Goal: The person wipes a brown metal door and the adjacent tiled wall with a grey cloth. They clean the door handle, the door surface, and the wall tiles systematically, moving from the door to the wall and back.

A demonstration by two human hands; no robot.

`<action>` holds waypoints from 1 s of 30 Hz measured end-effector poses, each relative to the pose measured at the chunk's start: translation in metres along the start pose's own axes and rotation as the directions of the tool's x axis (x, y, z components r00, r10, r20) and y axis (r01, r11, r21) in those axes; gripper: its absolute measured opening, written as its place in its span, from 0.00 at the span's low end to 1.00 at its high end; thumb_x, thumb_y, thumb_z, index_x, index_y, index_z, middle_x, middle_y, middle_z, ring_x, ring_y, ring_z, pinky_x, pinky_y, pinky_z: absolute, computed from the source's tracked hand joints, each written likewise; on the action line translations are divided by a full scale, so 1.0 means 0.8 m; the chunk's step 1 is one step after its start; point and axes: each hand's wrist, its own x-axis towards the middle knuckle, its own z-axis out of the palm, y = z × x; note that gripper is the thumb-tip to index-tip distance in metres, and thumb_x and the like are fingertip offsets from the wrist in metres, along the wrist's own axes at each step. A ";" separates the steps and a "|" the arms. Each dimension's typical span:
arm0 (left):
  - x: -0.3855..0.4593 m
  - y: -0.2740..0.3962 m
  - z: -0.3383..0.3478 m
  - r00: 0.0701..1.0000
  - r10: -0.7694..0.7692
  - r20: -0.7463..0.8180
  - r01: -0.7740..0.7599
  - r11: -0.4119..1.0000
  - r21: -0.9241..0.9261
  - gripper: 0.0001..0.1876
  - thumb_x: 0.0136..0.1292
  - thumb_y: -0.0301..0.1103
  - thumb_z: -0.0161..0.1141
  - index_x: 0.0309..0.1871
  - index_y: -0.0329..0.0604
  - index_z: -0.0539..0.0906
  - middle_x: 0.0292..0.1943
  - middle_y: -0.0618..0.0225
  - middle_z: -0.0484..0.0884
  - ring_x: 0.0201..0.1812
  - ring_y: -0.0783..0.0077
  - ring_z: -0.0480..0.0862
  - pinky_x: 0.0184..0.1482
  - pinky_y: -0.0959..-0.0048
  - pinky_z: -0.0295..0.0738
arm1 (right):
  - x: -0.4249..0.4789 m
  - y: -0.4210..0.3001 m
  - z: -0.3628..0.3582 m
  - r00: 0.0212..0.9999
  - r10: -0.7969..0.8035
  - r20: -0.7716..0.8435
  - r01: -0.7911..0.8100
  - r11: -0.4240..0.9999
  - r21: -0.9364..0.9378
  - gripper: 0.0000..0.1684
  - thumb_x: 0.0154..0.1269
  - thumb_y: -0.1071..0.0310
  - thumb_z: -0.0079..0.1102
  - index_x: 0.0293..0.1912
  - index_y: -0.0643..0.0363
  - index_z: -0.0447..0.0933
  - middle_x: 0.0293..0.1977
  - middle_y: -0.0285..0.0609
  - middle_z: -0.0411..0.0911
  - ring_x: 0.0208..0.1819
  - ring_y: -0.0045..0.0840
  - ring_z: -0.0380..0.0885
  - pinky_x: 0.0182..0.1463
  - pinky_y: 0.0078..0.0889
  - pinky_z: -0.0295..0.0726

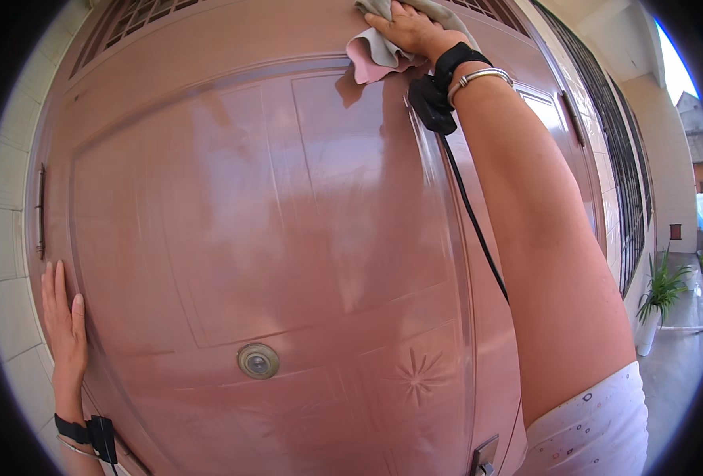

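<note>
A glossy reddish-brown panelled door [238,226] fills most of the head view. My right arm reaches up to its upper part, where my right hand [408,30] presses a grey and pink cloth [375,53] against the surface beside the panel's top edge. Part of the cloth hangs loose below my fingers. At the far left, my left hand [66,315] rests flat near the door's edge, fingers pointing up, holding nothing. A round peephole [258,360] sits low in the panel, with a star-shaped relief [418,376] to its right.
Metal hinges [41,211] line the door's sides, and a handle [486,457] shows at the bottom. A black cable [476,220] hangs from a device on my right wrist. Barred windows [616,131] and a potted plant [663,285] stand at the right.
</note>
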 end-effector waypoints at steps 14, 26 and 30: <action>-0.234 0.199 -0.071 0.997 -0.071 -0.043 0.038 0.851 -0.524 0.31 0.70 0.50 0.37 0.71 0.39 0.57 0.73 0.56 0.51 0.74 0.57 0.48 0.72 0.56 0.41 | -0.378 0.110 0.016 0.972 -0.234 -0.036 0.237 0.954 0.183 0.29 0.60 0.49 0.56 0.56 0.53 0.68 0.55 0.50 0.67 0.60 0.47 0.61 0.64 0.49 0.56; -0.311 0.301 -0.048 0.986 0.139 0.088 -0.060 0.804 -0.592 0.31 0.69 0.45 0.42 0.70 0.35 0.57 0.73 0.51 0.46 0.73 0.45 0.43 0.70 0.46 0.36 | -0.758 0.048 -0.040 0.777 -0.404 0.482 0.139 0.858 0.495 0.25 0.49 0.64 0.60 0.51 0.50 0.75 0.52 0.46 0.72 0.56 0.46 0.69 0.61 0.57 0.63; -0.312 0.295 -0.047 0.988 0.142 0.054 -0.087 0.819 -0.567 0.30 0.69 0.44 0.42 0.69 0.35 0.58 0.73 0.50 0.48 0.73 0.45 0.44 0.70 0.47 0.37 | -0.644 0.003 -0.020 0.861 -0.441 0.253 0.285 0.832 0.476 0.20 0.47 0.65 0.61 0.44 0.49 0.76 0.45 0.39 0.75 0.51 0.38 0.72 0.54 0.52 0.67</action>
